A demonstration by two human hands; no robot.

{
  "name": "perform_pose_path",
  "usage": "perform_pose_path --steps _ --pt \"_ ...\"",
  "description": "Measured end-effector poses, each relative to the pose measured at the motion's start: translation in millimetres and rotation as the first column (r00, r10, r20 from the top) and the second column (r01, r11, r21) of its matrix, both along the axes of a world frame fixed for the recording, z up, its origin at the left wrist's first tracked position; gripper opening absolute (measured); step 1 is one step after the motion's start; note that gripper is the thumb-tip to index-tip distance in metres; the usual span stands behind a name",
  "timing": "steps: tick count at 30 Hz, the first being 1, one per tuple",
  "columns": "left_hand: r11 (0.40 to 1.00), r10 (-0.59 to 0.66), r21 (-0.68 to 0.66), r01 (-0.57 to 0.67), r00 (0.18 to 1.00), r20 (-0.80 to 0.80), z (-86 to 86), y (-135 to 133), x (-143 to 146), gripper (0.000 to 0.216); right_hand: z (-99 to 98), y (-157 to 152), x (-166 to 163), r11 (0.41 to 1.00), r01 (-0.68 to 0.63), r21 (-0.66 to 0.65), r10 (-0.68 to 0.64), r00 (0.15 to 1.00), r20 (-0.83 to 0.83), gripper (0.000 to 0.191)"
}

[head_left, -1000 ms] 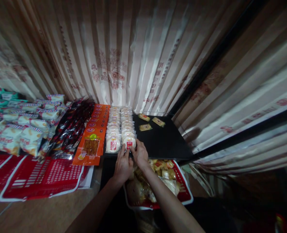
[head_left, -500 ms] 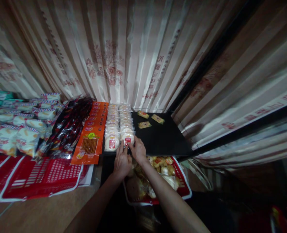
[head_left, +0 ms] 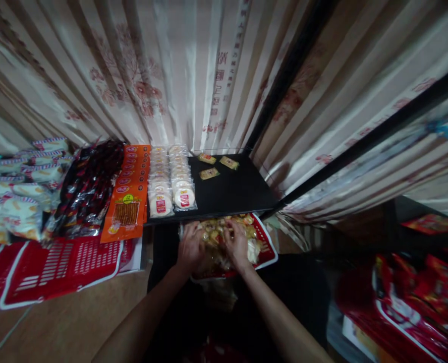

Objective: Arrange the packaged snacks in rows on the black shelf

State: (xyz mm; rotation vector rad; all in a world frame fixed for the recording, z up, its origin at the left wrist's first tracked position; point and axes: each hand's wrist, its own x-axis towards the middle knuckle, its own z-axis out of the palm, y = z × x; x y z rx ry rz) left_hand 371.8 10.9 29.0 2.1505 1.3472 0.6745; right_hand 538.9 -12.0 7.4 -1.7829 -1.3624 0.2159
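Both hands are over a red basket filled with small gold and clear wrapped snack packets. At the basket's left side, my left hand has its fingers stretched out over the packets. My right hand reaches in from the right, fingers parted and bent down onto the packets. Neither hand visibly holds anything, though the fingertips are partly lost among the wrappers. Just beyond the hands, two rows of round white packaged crackers stand on a black shelf.
Three small yellow packets lie on the shelf. To the left are an orange snack strip, dark red packs and white bags, with a red basket below. Dark posts stand before the curtain. Red packs lie at right.
Both hands have let go of the front cracker pack in the right row and moved down into the basket. The view has shifted right and downward.
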Motion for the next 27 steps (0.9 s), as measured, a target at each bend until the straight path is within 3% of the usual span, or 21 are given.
perform_pose_path --steps 3,5,10,17,24,27 --pt "0.974 -0.126 -0.184 0.129 0.992 0.028 -10.1 -22.1 22.6 0.036 -9.8 -36.2 29.7 0.975 0.137 -0.175 -0.120 0.988 0.100 0.030" --pt "0.953 -0.184 -0.239 0.187 0.982 0.037 -17.2 -35.2 39.6 0.037 -12.7 -55.5 43.1 0.933 0.212 -0.291 -0.172 0.973 0.157 0.034" --pt "0.919 -0.235 -0.315 0.236 0.971 0.042 -33.8 -59.1 73.8 0.043 -13.9 -79.1 52.7 0.852 0.250 -0.461 -0.153 0.959 0.239 0.041" --pt "0.921 -0.158 -0.355 0.161 0.987 0.037 -45.0 -63.2 82.6 0.047 -17.1 -82.5 47.7 0.860 0.198 -0.470 -0.143 0.978 0.151 0.043" --pt "0.915 -0.137 -0.373 0.150 0.989 0.062 -38.3 -60.6 76.0 0.048 -9.5 -80.6 43.0 0.923 0.119 -0.365 -0.133 0.991 -0.014 0.045" --pt "0.915 -0.136 -0.371 0.158 0.987 0.086 -34.9 -61.1 72.4 0.051 -2.3 -76.4 38.1 0.919 0.066 -0.389 -0.128 0.982 -0.137 0.048"
